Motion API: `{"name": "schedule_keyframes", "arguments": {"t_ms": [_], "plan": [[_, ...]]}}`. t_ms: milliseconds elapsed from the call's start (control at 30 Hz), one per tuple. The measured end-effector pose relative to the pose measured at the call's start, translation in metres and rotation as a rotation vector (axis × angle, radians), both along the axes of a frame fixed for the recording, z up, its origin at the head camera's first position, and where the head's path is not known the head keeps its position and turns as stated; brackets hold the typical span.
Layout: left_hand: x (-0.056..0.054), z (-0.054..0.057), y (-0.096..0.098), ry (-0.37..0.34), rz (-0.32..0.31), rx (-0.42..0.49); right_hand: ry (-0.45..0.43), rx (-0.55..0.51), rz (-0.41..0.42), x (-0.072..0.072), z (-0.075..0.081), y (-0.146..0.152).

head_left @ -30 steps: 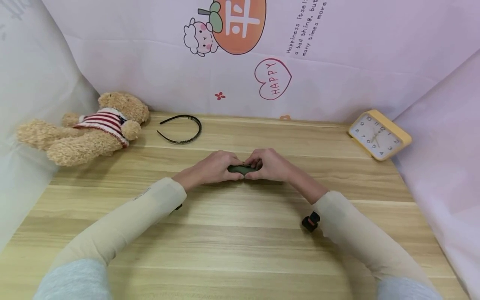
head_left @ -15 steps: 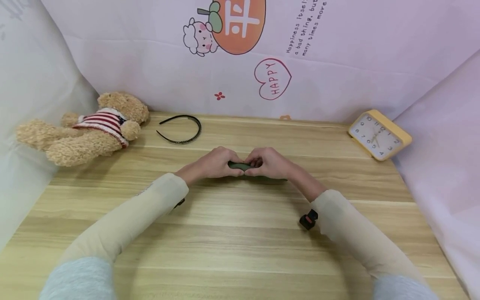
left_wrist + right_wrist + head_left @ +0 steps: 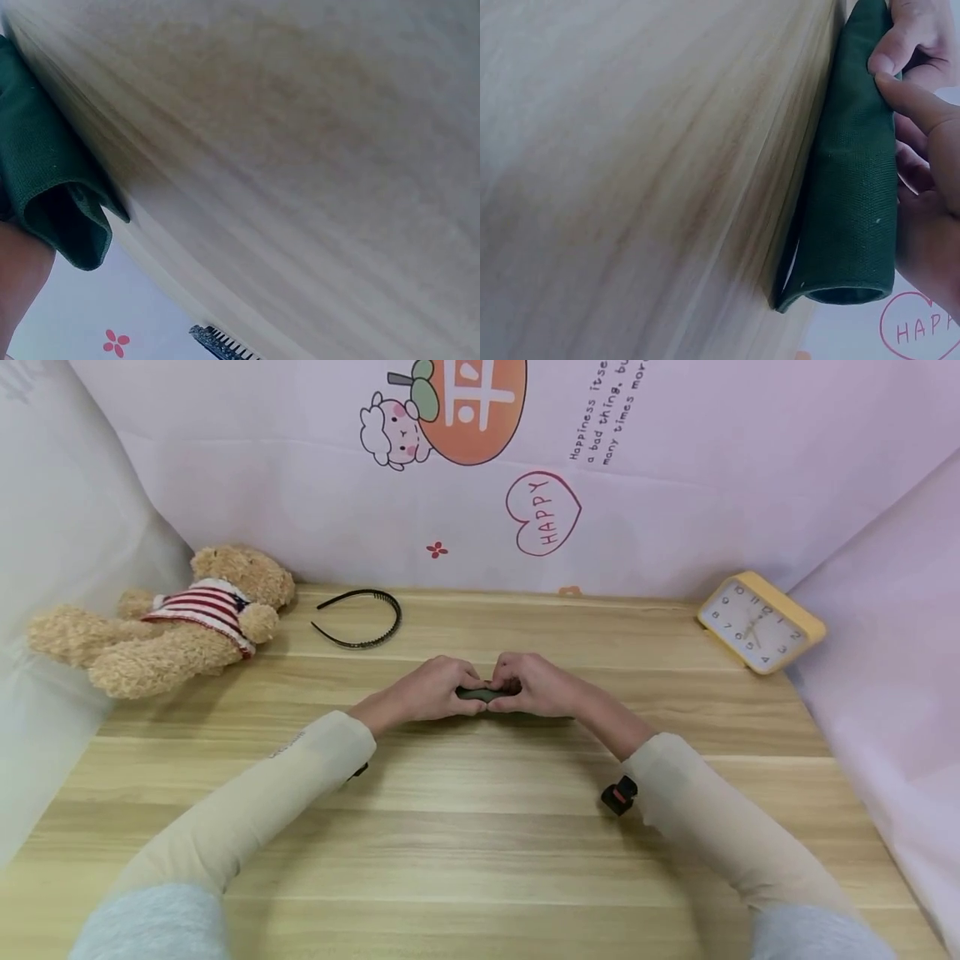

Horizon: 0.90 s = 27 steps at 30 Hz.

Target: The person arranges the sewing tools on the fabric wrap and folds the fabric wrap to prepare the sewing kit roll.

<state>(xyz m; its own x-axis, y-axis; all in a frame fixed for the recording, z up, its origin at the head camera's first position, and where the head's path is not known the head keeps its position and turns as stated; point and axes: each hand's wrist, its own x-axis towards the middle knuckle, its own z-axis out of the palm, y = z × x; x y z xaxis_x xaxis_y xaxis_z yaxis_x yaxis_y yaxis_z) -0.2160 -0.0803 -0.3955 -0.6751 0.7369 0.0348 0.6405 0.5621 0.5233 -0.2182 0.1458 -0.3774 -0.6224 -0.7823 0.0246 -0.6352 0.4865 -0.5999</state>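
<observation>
A dark green cloth [image 3: 483,695] lies rolled into a loose tube near the middle of the wooden table. My left hand [image 3: 435,687] grips its left part, and my right hand [image 3: 538,685] pinches it from the right, thumbs meeting on the near side. In the right wrist view the woven cloth [image 3: 855,172] shows a hollow, round end with a thin flap along the tabletop. The left wrist view shows the other end of the cloth [image 3: 52,150], folded open with a loose edge. The palms hide much of the roll in the head view.
A teddy bear [image 3: 198,618] in a striped shirt lies at the back left. Beside it is a black toothed headband [image 3: 392,618]. A yellow alarm clock [image 3: 761,622] stands at the back right. Printed white sheets [image 3: 300,510] hang behind and at the sides of the table [image 3: 480,860].
Both hands have shifted slightly away from the body with the cloth between them. A strip of cloth shows more below the right hand than a second ago. The head view has tilted slightly.
</observation>
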Motion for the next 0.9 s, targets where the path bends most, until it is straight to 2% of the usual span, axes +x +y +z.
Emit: {"name": "schedule_keyframes", "arguments": {"t_ms": [233,633,900], "plan": [[0.004,-0.001,0.001,0.008,0.005,0.02,-0.01,0.023,-0.011,0.001,0.002,0.0],[0.01,-0.003,0.001,0.003,0.044,0.035,-0.14,0.034,-0.089,0.0,0.003,0.002],[0.012,-0.003,0.0,0.021,0.058,0.033,-0.217,-0.026,-0.106,-0.003,-0.003,0.007]]}}
